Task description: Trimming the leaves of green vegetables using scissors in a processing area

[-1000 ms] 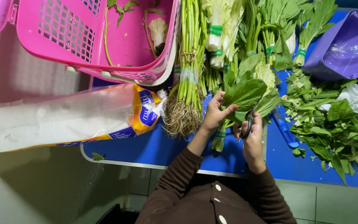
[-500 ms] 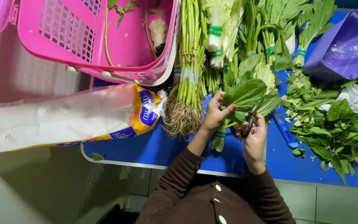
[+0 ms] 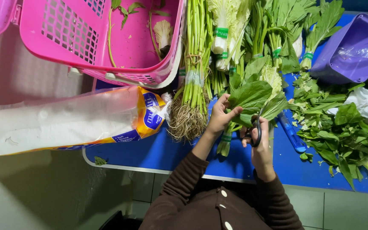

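Note:
My left hand [image 3: 220, 116] grips a bunch of leafy greens [image 3: 252, 99] by its stems, over the blue table [image 3: 162, 151]. A green band wraps the stem end below that hand. My right hand [image 3: 255, 137] holds black-handled scissors [image 3: 257, 130], their blades pointing up into the leaves. Both hands sit close together at the table's front edge, with brown sleeves below them.
A pink basket [image 3: 86, 47] holds a few scraps at the upper left. A plastic bag of rolls [image 3: 69, 121] lies to the left. Bundled green stalks with roots [image 3: 191, 85] lie beside my left hand. Cut leaves [image 3: 341, 127], a purple tub [image 3: 354, 51] and a blue tool [image 3: 291, 134] lie right.
My hands stay nearly in place; the scissors have shifted slightly against the bunch of greens.

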